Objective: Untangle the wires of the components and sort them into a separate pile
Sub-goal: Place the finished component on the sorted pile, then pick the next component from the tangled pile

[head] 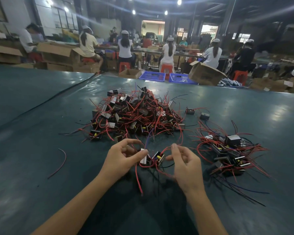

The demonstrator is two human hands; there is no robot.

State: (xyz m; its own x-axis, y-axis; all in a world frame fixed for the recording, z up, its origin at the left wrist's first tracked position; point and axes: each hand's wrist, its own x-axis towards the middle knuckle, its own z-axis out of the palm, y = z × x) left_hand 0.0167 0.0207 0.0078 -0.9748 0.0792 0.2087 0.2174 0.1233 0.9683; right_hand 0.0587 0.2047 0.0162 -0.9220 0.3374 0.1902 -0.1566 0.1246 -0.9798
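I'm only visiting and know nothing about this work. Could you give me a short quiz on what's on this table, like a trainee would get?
1. True or false: the smaller pile lies to the right of the big tangled pile.
2. What does the left hand hold? A) a component B) scissors C) a roll of tape
3. Fill in: the right hand pinches a wire coloured ____.

Key: 1 true; 2 A; 3 red.
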